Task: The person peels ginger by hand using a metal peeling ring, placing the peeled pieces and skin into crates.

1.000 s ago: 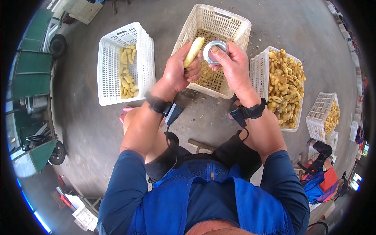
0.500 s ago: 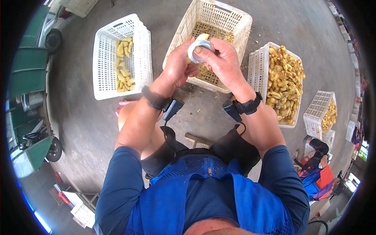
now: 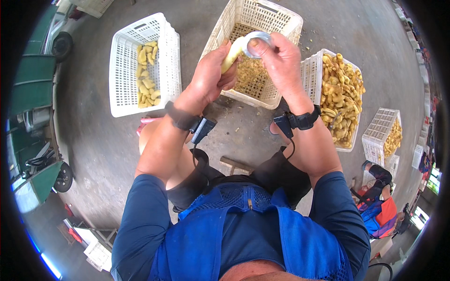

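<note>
My left hand (image 3: 207, 75) is closed around a pale yellow, peeled-looking piece of ginger (image 3: 232, 57), its upper end pointing toward my right hand. In my right hand (image 3: 287, 65) a shiny metal ring (image 3: 265, 36) is gripped, the thumb pressed through its opening. The ring touches or overlaps the ginger's upper end. Both hands are raised over a white slatted crate (image 3: 294, 29) with brownish-yellow peel scraps (image 3: 251, 77) on its bottom. My left fingertips are partly hidden behind the ginger.
On the left stands a white crate (image 3: 119, 56) with pale ginger pieces (image 3: 149, 89). At right, another crate (image 3: 310, 77) is heaped with brownish ginger (image 3: 342, 93). Beyond it are a smaller filled crate (image 3: 375, 133) and a seated person (image 3: 382, 206). A green vehicle (image 3: 35, 89) stands far left.
My right hand has moved right and slightly up with the ring, away from my left hand. More of the ginger now shows between them, tilted up to the right.
</note>
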Tool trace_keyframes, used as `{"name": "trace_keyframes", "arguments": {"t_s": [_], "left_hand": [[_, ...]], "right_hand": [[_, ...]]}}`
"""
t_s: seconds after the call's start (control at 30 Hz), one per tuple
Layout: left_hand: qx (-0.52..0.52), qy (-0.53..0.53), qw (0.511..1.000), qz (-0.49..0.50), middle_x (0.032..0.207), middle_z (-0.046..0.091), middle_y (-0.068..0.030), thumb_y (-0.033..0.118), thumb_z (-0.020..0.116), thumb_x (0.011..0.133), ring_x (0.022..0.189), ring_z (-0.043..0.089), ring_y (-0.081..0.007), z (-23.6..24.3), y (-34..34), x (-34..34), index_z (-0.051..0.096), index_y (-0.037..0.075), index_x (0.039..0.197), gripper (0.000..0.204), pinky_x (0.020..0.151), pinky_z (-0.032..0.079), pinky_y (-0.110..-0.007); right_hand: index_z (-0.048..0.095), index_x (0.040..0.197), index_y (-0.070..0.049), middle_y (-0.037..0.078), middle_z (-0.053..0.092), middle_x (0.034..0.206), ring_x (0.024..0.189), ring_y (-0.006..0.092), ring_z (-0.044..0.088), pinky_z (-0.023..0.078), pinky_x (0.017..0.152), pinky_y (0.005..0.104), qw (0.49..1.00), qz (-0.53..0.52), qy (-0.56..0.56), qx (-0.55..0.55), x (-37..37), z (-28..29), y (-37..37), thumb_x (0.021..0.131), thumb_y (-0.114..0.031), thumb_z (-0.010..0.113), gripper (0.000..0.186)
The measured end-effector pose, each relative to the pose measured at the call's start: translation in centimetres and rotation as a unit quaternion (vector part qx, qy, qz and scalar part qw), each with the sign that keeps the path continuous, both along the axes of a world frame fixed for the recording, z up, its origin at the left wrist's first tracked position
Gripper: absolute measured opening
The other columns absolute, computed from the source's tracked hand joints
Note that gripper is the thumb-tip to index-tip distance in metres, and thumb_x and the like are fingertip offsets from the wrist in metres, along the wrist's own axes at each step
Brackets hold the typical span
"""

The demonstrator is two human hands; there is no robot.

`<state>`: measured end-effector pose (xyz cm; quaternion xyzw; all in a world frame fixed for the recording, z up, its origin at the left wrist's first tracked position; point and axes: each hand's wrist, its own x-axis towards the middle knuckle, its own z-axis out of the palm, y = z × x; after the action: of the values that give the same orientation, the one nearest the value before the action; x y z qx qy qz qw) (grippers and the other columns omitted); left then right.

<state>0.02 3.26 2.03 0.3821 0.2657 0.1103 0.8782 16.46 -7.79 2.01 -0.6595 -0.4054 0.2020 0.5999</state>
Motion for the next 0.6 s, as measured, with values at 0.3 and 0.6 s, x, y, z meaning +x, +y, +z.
{"name": "trace_keyframes", "arguments": {"t_s": [0.3,0.6], "left_hand": [[-0.051,-0.024,0.998,-0.016,0.055,0.033,0.0033,0.043,0.036,0.115,0.043,0.027,-0.0112,0.8,0.3,-0.6,0.056,0.006,0.1,0.045,0.043,0.028,-0.029],[0.01,0.021,0.999,-0.023,0.057,0.035,0.0048,0.043,0.034,0.116,0.044,0.027,-0.0095,0.5,0.1,-0.7,0.058,0.008,0.104,0.044,0.043,0.027,-0.029]], "right_hand": [[0.064,0.081,-0.003,-0.002,0.051,0.069,0.066,0.0086,0.046,0.039,0.058,0.0294,0.999,-0.027,0.023,0.026,-0.1,0.6,-0.6,0.095,-0.026,0.083,0.033],[0.073,0.092,-0.002,0.001,0.061,0.077,0.07,0.0103,0.055,0.044,0.061,0.0299,1.0,-0.001,-0.031,-0.004,-1.5,1.1,-0.2,0.095,-0.019,0.081,0.019]]}}
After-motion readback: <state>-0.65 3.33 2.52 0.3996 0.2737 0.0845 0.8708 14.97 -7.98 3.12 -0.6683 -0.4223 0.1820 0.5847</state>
